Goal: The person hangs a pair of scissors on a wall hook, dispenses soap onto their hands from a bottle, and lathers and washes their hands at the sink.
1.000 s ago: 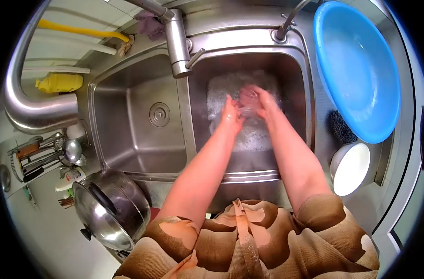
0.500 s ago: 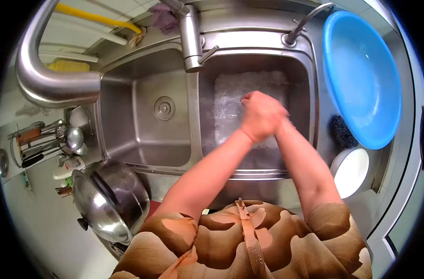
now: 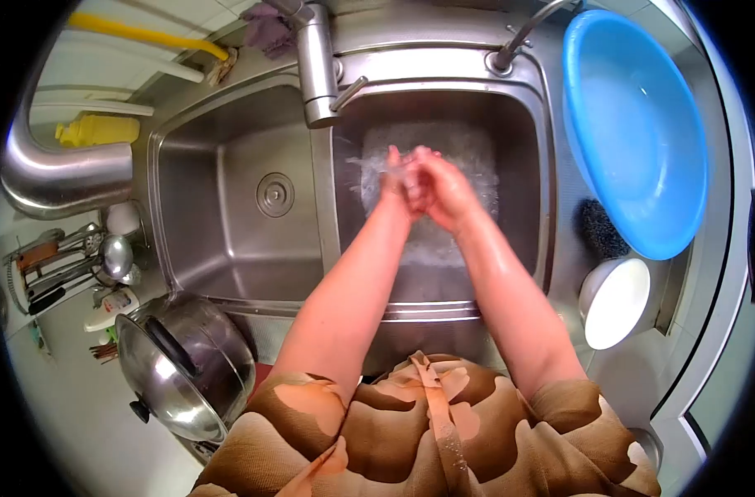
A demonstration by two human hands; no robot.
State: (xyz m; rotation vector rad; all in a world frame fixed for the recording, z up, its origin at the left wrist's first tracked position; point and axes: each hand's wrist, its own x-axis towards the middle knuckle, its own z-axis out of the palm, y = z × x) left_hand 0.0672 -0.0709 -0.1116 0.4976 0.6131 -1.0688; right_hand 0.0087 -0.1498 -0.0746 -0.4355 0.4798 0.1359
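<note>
Both hands are together inside the right sink basin [image 3: 518,224], wet and touching at the fingers and palms. My left hand [image 3: 399,186] has its thumb side raised, and splashing water blurs its fingers; it looks open. Against it, my right hand [image 3: 445,189] is loosely cupped with bent fingers, also open. No object shows in either hand. Running water strikes the hands, and foamy water covers part of the basin floor beneath them. The steel faucet [image 3: 318,70] stands above the divider, turned toward this basin.
On the right are a blue basin [image 3: 634,141], a dark scouring pad [image 3: 603,229] and a white bowl [image 3: 616,304]. The left sink basin [image 3: 191,182] has a drain. A lidded steel pot [image 3: 187,360] and a utensil rack [image 3: 62,265] are on the left. A thin curved tap [image 3: 522,41] rises behind.
My hands have shifted from clasped, right over left, to palms facing each other with fingers higher and looser. They moved slightly left. Splashing has spread around them, and the view has shifted a little.
</note>
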